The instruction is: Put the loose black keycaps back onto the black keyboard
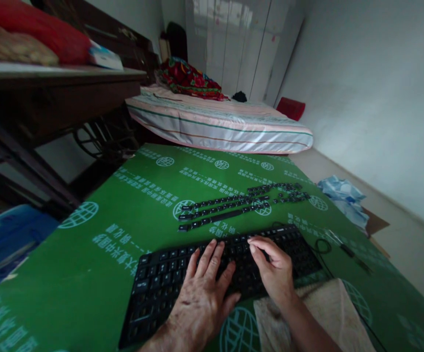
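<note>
A black keyboard point(149, 274) lies at a slant on the green table. Some of its keys are in place; towards the front and right, bare sockets seem to show. My left hand point(202, 288) rests on it palm down with the fingers spread. Over the right half of the keyboard, my right hand point(272, 266) is closed in a pinch, thumb against index finger, near the upper rows. Whatever sits between those fingertips is too small or hidden to make out. Behind the keyboard, loose black keycaps point(212, 220) lie in several rows, with more keycaps point(292, 195) farther right.
The green table point(116, 274) has printed white lettering. A beige cloth point(329, 313) lies under my right forearm. A screwdriver-like tool point(345, 249) and the cable point(322, 246) are at the right. Beyond stands a bed point(219, 122); a blue container point(2, 239) is at the left.
</note>
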A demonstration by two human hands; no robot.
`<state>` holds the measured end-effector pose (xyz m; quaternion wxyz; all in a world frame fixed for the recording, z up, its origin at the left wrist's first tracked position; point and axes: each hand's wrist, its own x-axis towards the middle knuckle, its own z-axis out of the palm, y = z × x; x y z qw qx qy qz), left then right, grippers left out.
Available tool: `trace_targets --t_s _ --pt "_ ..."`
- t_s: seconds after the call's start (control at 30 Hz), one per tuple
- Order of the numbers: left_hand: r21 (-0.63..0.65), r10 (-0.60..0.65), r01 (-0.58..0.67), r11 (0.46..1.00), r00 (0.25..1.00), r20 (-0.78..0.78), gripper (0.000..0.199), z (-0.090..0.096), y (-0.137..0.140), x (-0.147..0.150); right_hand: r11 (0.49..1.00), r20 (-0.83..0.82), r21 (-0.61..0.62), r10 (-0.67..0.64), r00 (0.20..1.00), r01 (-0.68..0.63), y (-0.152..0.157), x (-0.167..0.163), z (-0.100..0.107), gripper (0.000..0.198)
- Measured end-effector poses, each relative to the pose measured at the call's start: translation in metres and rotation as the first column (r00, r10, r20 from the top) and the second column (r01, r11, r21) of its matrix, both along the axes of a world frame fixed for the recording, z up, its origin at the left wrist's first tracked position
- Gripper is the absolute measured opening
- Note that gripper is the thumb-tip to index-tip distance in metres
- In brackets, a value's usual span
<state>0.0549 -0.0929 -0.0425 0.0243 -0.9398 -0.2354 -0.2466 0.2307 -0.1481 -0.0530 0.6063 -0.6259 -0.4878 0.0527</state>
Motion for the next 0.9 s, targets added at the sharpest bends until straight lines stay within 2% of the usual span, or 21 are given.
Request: trace_targets --t_s 0.1,0.2,0.27,0.4,0.47,0.5,0.63,0.77,0.9 --pt "0.032 -0.016 0.017 0.999 0.999 -0.03 0.041 0.001 0.002 -0.002 1.0 0.011 0.009 0.003 1.0 -0.003 -0.001 0.0 0.003 0.013" --pt "0.058 -0.001 0.001 0.998 1.0 0.006 0.042 -0.002 0.004 -0.003 1.0 0.072 -0.011 0.015 0.997 -0.014 -0.003 0.0 0.01 0.014" --pt "0.097 0.003 -0.007 0.995 0.999 0.045 0.044 -0.006 0.006 -0.004 0.999 0.143 -0.037 0.044 0.989 -0.039 -0.005 0.001 0.019 0.014" --pt "0.153 -0.017 0.017 0.988 1.0 0.003 0.047 -0.017 0.01 -0.004 0.989 0.267 -0.119 0.115 0.957 -0.086 -0.005 0.007 0.042 0.013" --pt "0.187 -0.018 -0.01 0.982 0.989 0.148 0.051 -0.023 0.011 -0.002 0.98 0.304 -0.177 0.146 0.942 -0.094 -0.001 0.014 0.051 0.013" --pt "0.169 -0.008 -0.018 0.985 0.988 0.151 0.052 -0.025 0.011 -0.002 0.974 0.319 -0.205 0.162 0.934 -0.099 0.002 0.019 0.054 0.013" --pt "0.109 0.023 -0.032 0.994 0.996 0.088 0.051 -0.028 0.009 -0.001 0.955 0.384 -0.283 0.197 0.902 -0.089 0.025 0.046 0.055 0.013" --pt "0.149 0.019 -0.033 0.988 0.995 0.096 0.049 -0.025 0.011 -0.005 0.944 0.51 -0.33 0.195 0.838 -0.019 0.059 0.086 0.045 0.014" --pt "0.257 -0.041 0.043 0.966 0.999 -0.013 0.046 -0.029 0.019 -0.007 0.903 0.646 -0.415 0.209 0.734 0.108 0.1 0.125 0.043 0.013"
